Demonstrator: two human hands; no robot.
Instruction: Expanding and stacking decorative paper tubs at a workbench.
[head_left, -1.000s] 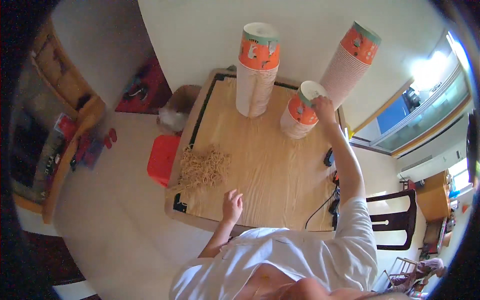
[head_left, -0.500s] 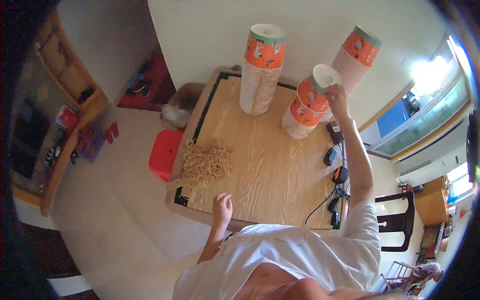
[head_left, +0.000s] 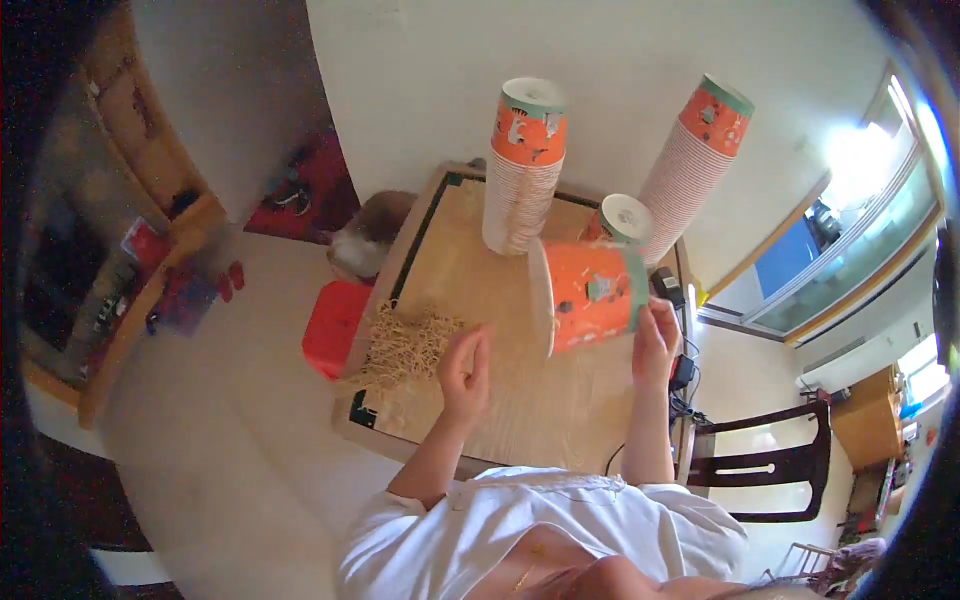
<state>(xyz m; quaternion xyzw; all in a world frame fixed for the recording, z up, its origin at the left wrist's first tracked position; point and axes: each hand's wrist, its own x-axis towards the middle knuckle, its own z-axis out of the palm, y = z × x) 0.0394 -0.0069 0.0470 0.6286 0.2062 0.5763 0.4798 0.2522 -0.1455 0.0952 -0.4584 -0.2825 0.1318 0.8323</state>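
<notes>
Orange tub (head_left: 590, 300), grn base band, sideways, R hand (head_left: 656, 338)

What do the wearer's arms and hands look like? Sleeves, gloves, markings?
Left hand and right hand are both bare, no gloves. Forearms uncovered, no watch, band or cable visible. Loose, plain white sleeves end around the elbows. Rings: too small to tell.

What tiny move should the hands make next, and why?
Perhaps bring the left hand up to steady the held orange cup: the right hand grips only its green end, the cup is tipped sideways above the table, and the left hand is apart.
</notes>
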